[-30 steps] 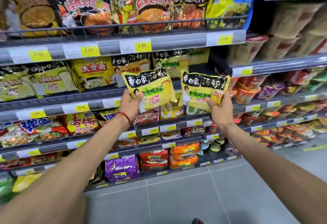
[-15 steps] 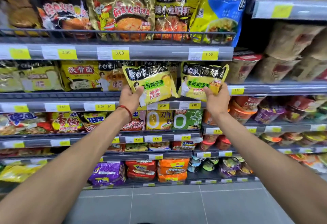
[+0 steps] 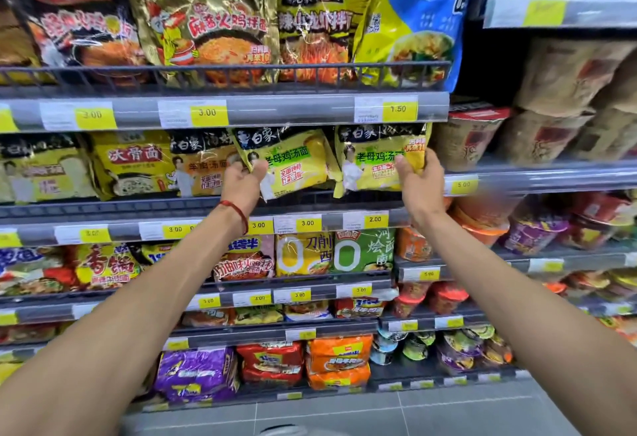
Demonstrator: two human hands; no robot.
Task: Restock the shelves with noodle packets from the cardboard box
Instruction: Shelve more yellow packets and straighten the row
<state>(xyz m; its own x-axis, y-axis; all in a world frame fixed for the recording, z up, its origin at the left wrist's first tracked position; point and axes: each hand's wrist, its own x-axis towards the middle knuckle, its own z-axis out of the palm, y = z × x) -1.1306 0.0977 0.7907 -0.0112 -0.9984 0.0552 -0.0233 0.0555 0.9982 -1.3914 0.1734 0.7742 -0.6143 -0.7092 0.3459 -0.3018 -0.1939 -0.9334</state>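
Now: 2 yellow noodle pkts w/ black tops, both up at the 2nd shelf (image 3: 206, 209) from top, just under its upper price rail. Left pkt (image 3: 293, 163) tilted, top leaning left; right pkt (image 3: 375, 159) closer to upright, its top edge partly behind the rail w/ the 1.50 tag (image 3: 398, 108). Your left hand (image 3: 243, 182) is closed on left pkt's lower-left corner, thumb across the front. Red string bracelet (image 3: 238, 209) on that wrist. Your right hand (image 3: 418, 177) is clamped on right pkt's right edge, thumb on the front, fingers behind. Both arms stretched fwd. Left of the pkts: more yellow pkts already standing on the same shelf. Right bay: cup noodles (image 3: 472, 135). Grey tile floor (image 3: 344, 415) below. Cardboard box not in shot.
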